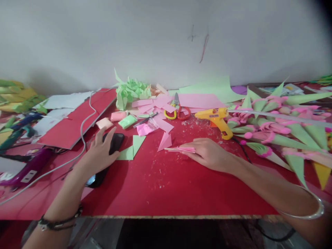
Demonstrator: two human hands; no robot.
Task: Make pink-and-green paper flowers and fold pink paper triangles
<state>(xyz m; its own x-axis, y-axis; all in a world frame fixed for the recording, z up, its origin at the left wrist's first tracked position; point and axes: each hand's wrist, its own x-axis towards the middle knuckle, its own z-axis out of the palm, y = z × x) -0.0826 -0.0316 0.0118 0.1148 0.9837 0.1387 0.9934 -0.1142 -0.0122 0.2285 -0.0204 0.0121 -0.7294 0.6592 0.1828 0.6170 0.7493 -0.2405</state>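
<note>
My left hand (102,152) is over a dark phone-like object (118,140) at the left of the red table, fingers spread; whether it touches the object I cannot tell. Against the tabletop, my right hand (210,154) pinches a thin pink folded paper strip (180,149), its layers fanning slightly toward the left. Just beyond the strip's tip lies a small pink paper triangle (165,141). Two light green paper pieces (126,153) rest beside my left hand. A yellow glue gun (217,121) lies behind my right hand.
Scissors (177,108) with red and yellow handles lie at the back among pink paper pieces (162,102). Green and pink paper flowers (275,124) crowd the right. At left are a red board (80,119), a white cable (82,133) and a purple device (32,169).
</note>
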